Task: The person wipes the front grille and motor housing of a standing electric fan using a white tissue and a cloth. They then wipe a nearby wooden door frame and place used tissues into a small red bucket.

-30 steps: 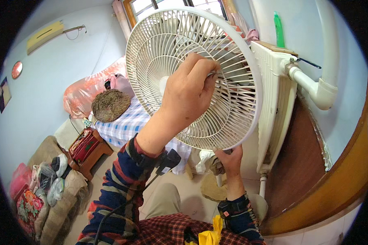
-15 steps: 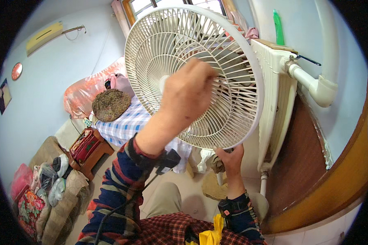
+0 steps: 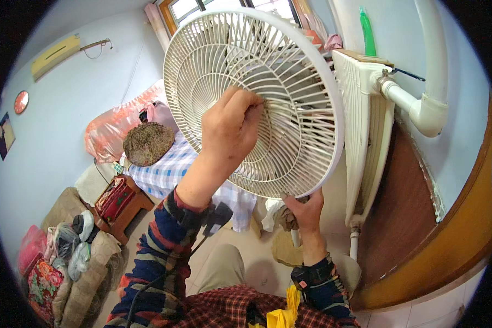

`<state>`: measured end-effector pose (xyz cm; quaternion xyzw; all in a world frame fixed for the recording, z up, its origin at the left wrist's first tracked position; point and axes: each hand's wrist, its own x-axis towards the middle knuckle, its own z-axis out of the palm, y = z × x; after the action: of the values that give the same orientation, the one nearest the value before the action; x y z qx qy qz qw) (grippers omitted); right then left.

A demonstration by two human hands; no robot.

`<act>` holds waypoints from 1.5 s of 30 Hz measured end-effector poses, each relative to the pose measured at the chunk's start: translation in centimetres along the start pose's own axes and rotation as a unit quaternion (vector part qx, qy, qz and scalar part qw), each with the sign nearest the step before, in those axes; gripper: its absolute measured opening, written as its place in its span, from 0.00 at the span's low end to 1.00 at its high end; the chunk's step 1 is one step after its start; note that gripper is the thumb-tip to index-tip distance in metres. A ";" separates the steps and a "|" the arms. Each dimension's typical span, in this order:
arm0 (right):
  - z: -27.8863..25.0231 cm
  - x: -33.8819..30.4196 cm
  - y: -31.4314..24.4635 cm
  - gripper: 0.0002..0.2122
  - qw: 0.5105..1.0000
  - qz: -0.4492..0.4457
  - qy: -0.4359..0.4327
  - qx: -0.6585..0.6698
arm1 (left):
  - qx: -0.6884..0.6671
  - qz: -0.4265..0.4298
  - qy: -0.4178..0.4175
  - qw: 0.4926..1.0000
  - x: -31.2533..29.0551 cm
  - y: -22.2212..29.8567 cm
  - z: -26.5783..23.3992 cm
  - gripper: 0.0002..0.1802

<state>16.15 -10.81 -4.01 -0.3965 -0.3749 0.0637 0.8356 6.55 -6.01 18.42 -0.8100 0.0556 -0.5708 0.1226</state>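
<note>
A large round white fan grille (image 3: 317, 136) with thin curved wires stands tilted in front of me. My left hand (image 3: 232, 128) is closed against the wires near the grille's middle, fingers bunched. What it holds, if anything, is hidden behind the knuckles. At the bottom edge, my right hand (image 3: 307, 213) grips the grille's rim, its thumb beside the rim. A crumpled brown cloth (image 3: 285, 218) hangs next to that thumb; whether the hand holds it too, I cannot tell.
A white radiator (image 3: 361, 131) with a thick pipe (image 3: 404, 98) stands close on the right. Behind the grille is a bed with a blue checked cloth (image 3: 161, 167) and a brown furry cushion-like thing (image 3: 148, 143). Bagged clothes (image 3: 65, 246) lie at the left.
My left hand has moved left and slightly down across the grille, staying closed. The grille has shifted slightly left in view. My right hand keeps its grip on the rim.
</note>
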 end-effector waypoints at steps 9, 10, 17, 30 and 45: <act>0.3 -0.2 -0.2 0.27 0.997 0.042 0.011 0.056 | -0.004 0.063 -0.023 0.998 -0.8 1.8 1.1 0.07; 0.3 -0.2 -0.3 0.27 0.998 0.047 0.008 0.041 | 0.019 0.031 -0.013 0.999 -0.6 1.6 0.9 0.07; 0.6 0.1 0.4 0.28 0.999 0.027 0.018 -0.003 | -0.084 0.050 -0.045 0.994 -0.3 2.5 0.6 0.06; 0.5 0.1 -0.3 0.28 0.999 0.011 -0.004 0.038 | -0.072 -0.063 -0.011 0.995 -4.4 1.0 0.2 0.09; -0.4 0.3 0.7 0.23 0.999 0.000 -0.016 0.038 | -0.704 -0.506 0.060 0.494 -13.1 -2.1 -2.4 0.04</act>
<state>16.75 -10.43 -4.55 -0.3630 -0.3855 0.0844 0.8441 -0.26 -1.30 7.83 -0.4807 0.0274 -0.3535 -0.8020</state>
